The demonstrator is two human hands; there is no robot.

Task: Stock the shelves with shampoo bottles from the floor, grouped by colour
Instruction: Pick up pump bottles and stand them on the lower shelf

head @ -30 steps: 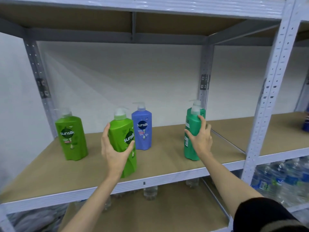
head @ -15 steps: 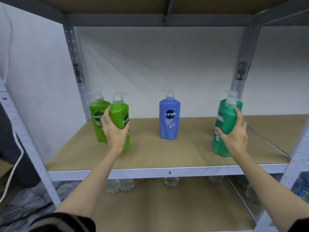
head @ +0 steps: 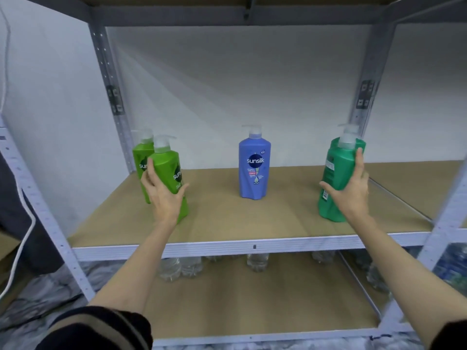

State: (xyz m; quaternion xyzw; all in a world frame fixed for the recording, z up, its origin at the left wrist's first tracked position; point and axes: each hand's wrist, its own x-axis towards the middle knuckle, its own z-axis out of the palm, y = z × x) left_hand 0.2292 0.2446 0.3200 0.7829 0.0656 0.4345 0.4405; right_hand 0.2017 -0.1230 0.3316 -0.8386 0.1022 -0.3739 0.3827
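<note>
1. The two light green bottles (head: 168,170) at nine o'clock are showing dark round logos.
2. The blue bottle (head: 254,170) at twelve o'clock is wearing white lettering.
3. The teal green bottle (head: 337,178) at three o'clock is carrying a pale pump.
4. The shelf board (head: 227,218) is looking tan, its frame pale grey.

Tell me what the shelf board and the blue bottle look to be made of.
Shelf board: looks like fibreboard or hardboard, matt tan with no visible grain, in a pale painted metal frame. Blue bottle: most likely moulded plastic, with a smooth, slightly glossy body, printed label and a translucent whitish pump top.
</note>
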